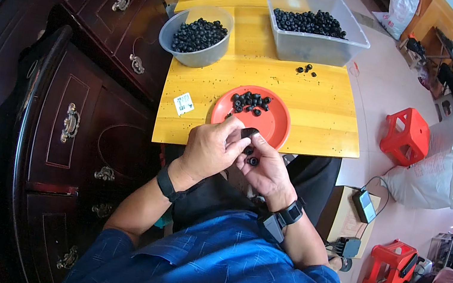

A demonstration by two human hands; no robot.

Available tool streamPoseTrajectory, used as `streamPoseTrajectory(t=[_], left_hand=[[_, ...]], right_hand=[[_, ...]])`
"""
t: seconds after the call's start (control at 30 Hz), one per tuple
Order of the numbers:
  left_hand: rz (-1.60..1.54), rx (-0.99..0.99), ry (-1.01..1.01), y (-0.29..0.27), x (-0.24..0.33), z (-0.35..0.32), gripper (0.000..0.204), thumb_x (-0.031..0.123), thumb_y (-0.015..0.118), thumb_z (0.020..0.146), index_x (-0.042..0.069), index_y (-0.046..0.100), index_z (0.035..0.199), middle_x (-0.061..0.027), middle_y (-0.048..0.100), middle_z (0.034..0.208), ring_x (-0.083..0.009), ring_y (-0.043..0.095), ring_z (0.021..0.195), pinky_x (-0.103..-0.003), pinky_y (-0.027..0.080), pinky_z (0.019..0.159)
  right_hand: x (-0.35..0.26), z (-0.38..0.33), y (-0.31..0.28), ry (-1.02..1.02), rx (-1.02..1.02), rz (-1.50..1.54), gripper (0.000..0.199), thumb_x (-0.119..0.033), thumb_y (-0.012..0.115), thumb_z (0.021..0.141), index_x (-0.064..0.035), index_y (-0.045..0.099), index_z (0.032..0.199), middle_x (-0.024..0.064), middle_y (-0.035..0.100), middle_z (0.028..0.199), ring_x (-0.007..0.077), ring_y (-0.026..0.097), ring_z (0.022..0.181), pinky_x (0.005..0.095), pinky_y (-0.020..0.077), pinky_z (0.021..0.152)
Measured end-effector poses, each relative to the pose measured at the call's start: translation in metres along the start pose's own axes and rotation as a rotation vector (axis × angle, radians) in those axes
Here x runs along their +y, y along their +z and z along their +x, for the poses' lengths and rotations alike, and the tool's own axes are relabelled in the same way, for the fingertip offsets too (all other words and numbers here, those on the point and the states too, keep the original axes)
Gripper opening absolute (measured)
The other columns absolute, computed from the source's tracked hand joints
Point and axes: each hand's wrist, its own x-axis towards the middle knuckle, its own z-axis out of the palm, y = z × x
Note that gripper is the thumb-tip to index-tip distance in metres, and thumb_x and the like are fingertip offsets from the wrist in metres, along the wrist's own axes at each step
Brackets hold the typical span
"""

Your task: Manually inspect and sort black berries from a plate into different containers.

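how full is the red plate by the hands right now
Only partly full: small black pieces cluster toward its far side, while the red plate shows bare surface along its right side.

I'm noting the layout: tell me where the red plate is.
In the head view, the red plate lies just right of centre, near the front edge of the yellow table, beyond the left hand and right of the white label.

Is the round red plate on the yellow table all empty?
No, a bunch of small black pieces lies on the red plate.
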Motion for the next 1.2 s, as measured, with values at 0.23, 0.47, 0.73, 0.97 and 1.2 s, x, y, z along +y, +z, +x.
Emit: streamPoseTrajectory(t=[0.23, 0.47, 0.73, 0.97, 1.2], left_hand=[[-0.059, -0.103, 0.023, -0.003, -0.004, -0.003, 0.016, 0.008, 0.071, 0.083, 0.004, 0.056, 0.081, -0.0078, 0.054, 0.061, -0.0135, 0.056, 0.053, -0.029, 0.044, 0.051], [-0.186, -0.079, -0.082, 0.003, 0.001, -0.003, 0.016, 0.003, 0.072, 0.08, 0.001, 0.063, 0.094, -0.0021, 0.053, 0.062, -0.0076, 0.053, 0.056, -0.026, 0.045, 0.053], [-0.105, -0.1, -0.076, 0.001, -0.004, -0.002, 0.026, 0.011, 0.075, 0.078, 0.006, 0.065, 0.101, -0.0066, 0.059, 0.062, -0.0198, 0.061, 0.054, -0.032, 0.048, 0.053], [-0.272, -0.04, -0.074, 0.006, -0.015, -0.003, 0.021, 0.001, 0.073, 0.082, -0.001, 0.067, 0.102, 0.0029, 0.054, 0.064, -0.003, 0.049, 0.061, -0.021, 0.043, 0.056], [-0.286, 0.011, -0.034, 0.003, -0.008, -0.004, 0.021, -0.002, 0.072, 0.083, 0.0, 0.068, 0.103, 0.0039, 0.053, 0.066, -0.002, 0.046, 0.06, -0.019, 0.039, 0.054]], right_hand=[[-0.004, 0.001, 0.003, -0.119, -0.158, -0.219, 0.014, -0.023, 0.055, 0.1, -0.0105, 0.061, 0.101, -0.0011, 0.063, 0.091, 0.0064, 0.057, 0.078, 0.0193, 0.0459, 0.063], [-0.004, -0.002, 0.011, -0.138, -0.098, -0.303, 0.015, -0.025, 0.056, 0.1, -0.0106, 0.061, 0.101, -0.0013, 0.064, 0.09, 0.0047, 0.057, 0.077, 0.0176, 0.0449, 0.063], [-0.005, 0.001, 0.0, -0.059, -0.135, -0.18, 0.014, -0.023, 0.058, 0.098, -0.0095, 0.06, 0.1, -0.0004, 0.063, 0.088, 0.0037, 0.049, 0.067, 0.0164, 0.039, 0.056], [-0.01, 0.004, 0.005, -0.128, -0.182, -0.235, 0.013, -0.02, 0.061, 0.097, -0.0077, 0.06, 0.1, -0.0015, 0.059, 0.082, 0.0027, 0.044, 0.06, 0.0152, 0.0351, 0.05], [-0.008, 0.001, 0.01, -0.079, -0.208, -0.126, 0.014, -0.021, 0.062, 0.096, -0.0081, 0.06, 0.102, -0.0018, 0.059, 0.082, 0.0021, 0.044, 0.06, 0.0156, 0.0358, 0.05]])
